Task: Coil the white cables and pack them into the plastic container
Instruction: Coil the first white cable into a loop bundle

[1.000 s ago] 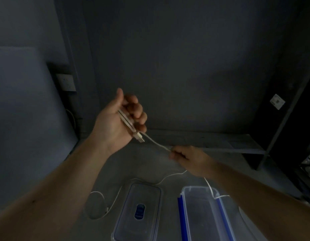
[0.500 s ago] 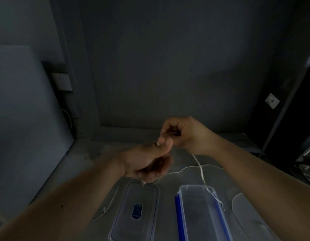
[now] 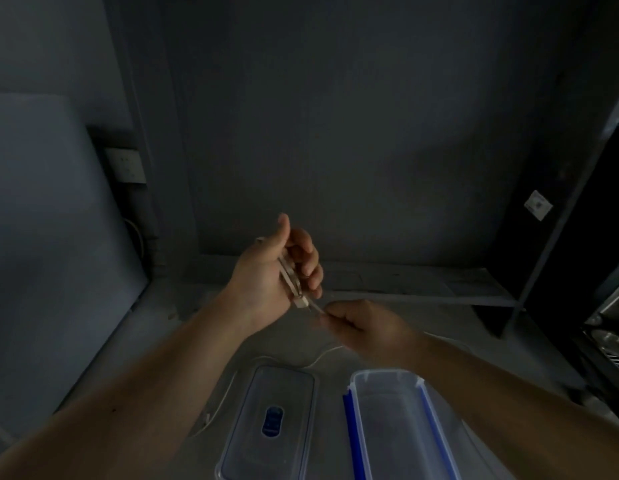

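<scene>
Left hand [image 3: 266,282] raised above the table [image 3: 169,344], thumb up, fingers curled in a closed grip around several loops of white cable [image 3: 290,279], plug end poking out just below the palm; right hand [image 3: 367,329] just beside and lower, fingertips pinched together on the strand leading off from that plug. Slack cable trailing down onto the table and curving behind the lid [image 3: 270,424], lying flat at left with its dark oval mark up. Plastic container [image 3: 401,424] with blue side clips open just right of the lid, nothing visible inside
</scene>
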